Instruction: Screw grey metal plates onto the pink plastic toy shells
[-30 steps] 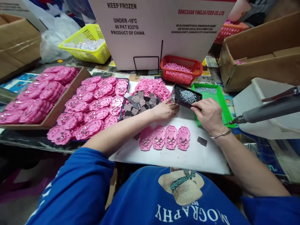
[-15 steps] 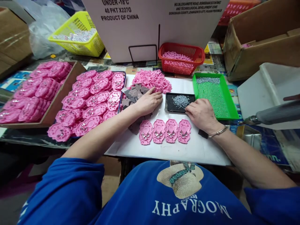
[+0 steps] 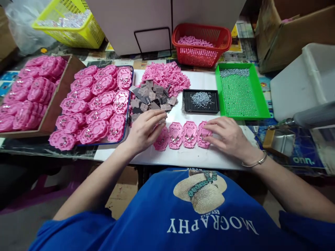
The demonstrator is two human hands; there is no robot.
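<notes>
Several pink plates (image 3: pixel 190 134) lie in a row on the white board (image 3: pixel 172 158). My left hand (image 3: pixel 148 130) is at the left end of the row, its fingers apart over the leftmost plate. At the right end, my right hand (image 3: pixel 225 134) touches the rightmost plate with spread fingers. Behind the row are a heap of grey pieces (image 3: pixel 150 96), a pile of pink parts (image 3: pixel 166 76) and a black tray (image 3: pixel 187 106) holding small screws (image 3: pixel 201 99).
A green tray (image 3: pixel 263 113) and a red basket (image 3: pixel 201 55) stand at the back. Stacked pink plates fill a tray (image 3: pixel 131 75) and a cardboard box (image 3: pixel 61 89) on the left. A power screwdriver (image 3: pixel 314 116) points in from the right.
My left hand has come back from the grey heap to the row's left end. My right hand has left the black tray for the rightmost plate. The view has tilted down.
</notes>
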